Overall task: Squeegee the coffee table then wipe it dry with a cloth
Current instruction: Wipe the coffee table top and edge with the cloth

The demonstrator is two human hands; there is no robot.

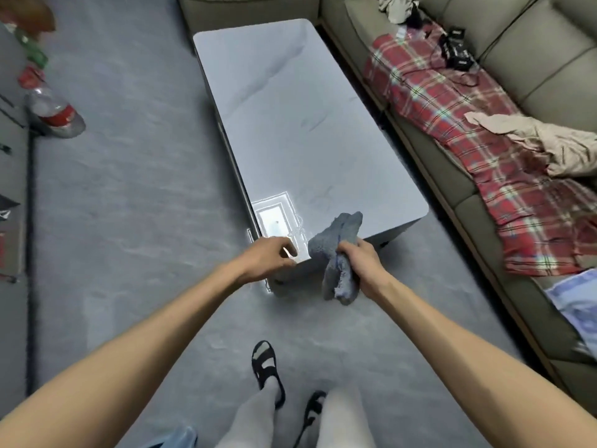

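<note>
Fluffy grey cloth (pixel 339 253) bunched in right hand (pixel 361 270) over glossy table (pixel 307 124).

coffee table (pixel 307 130) top bare, sofa (pixel 452 195) alongside

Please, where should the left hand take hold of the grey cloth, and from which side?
Grip the upper bunch of the grey cloth, coming from the left: it sticks up free above the right hand and faces the left hand, which is nearby.
</note>
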